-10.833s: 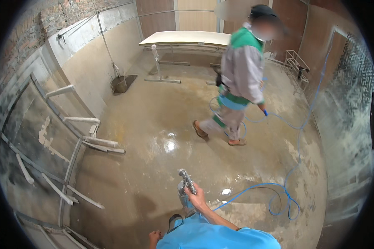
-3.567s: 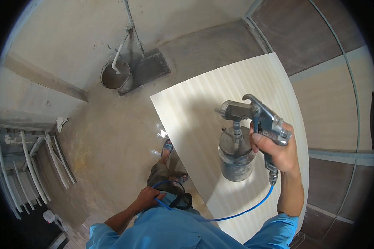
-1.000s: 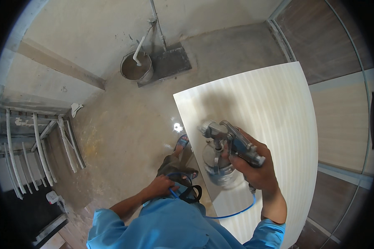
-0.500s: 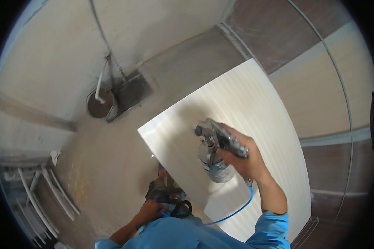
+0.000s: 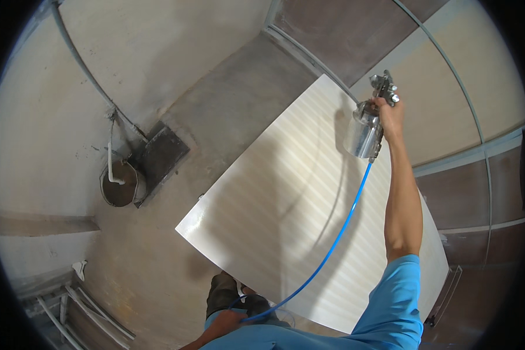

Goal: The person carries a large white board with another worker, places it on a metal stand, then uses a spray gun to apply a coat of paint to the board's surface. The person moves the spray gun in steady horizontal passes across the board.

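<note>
With my right arm stretched out, my right hand (image 5: 393, 119) is wrapped round the handle of a metal spray gun (image 5: 385, 88). A silvery paint cup (image 5: 364, 133) hangs beneath the gun, above the far right part of a large white panel (image 5: 245, 198). From the base of the handle a blue air hose (image 5: 332, 251) curves over the panel to my waist. There my left hand (image 5: 226, 319) is closed around the hose, its fingers partly hidden. Pale stripes and shadows cross the panel's glossy surface.
On the floor at left stands a round bucket (image 5: 119, 189) with a white pipe (image 5: 114, 166) in it, beside a dark flat slab (image 5: 162, 154). Pale bars (image 5: 96, 315) lean at the lower left. Brown and cream wall panels (image 5: 466, 99) rise at right.
My right hand has carried the spray gun from above the panel's middle to its far right side, straightening the arm. The hose is drawn out longer. The view has shifted.
</note>
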Demonstrator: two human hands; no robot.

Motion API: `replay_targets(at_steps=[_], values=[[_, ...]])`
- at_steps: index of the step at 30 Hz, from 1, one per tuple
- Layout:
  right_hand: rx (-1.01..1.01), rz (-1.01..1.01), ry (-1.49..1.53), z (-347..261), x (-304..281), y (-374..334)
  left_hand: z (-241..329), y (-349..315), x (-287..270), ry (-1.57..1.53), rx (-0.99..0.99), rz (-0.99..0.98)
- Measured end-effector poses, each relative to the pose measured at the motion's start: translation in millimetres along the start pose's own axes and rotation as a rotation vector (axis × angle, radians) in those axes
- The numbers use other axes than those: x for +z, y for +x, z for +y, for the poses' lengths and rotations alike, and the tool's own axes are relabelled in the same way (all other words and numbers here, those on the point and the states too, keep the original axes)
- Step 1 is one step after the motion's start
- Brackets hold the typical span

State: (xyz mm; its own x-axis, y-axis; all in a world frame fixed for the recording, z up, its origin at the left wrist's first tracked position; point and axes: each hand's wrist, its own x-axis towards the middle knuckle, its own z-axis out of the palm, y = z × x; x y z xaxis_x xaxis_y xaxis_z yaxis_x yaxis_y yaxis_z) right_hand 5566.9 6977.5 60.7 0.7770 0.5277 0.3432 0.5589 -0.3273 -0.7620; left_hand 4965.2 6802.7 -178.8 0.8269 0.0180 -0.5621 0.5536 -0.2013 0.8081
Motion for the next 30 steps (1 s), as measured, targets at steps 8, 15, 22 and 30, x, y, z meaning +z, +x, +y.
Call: replay_targets(at_steps=[8,15,22,30], values=[[0.172,-0.039,0.176,4.1,-3.9,15.1,2.3,5.0,-12.0,0.089,-0.033,-0.052],[0.141,0.047,0.025,30.4,-20.7,-0.4,1.0,5.9,-16.1,0.14,-0.027,-0.074],[0.232,0.195,-0.017,73.7,-162.9,-65.6,36.4,20.5,5.3,0.232,-0.129,-0.213],[0.373,0.388,-0.175,174.0,-381.6,-171.8,81.0,54.7,68.5,0.376,-0.015,-0.314]])
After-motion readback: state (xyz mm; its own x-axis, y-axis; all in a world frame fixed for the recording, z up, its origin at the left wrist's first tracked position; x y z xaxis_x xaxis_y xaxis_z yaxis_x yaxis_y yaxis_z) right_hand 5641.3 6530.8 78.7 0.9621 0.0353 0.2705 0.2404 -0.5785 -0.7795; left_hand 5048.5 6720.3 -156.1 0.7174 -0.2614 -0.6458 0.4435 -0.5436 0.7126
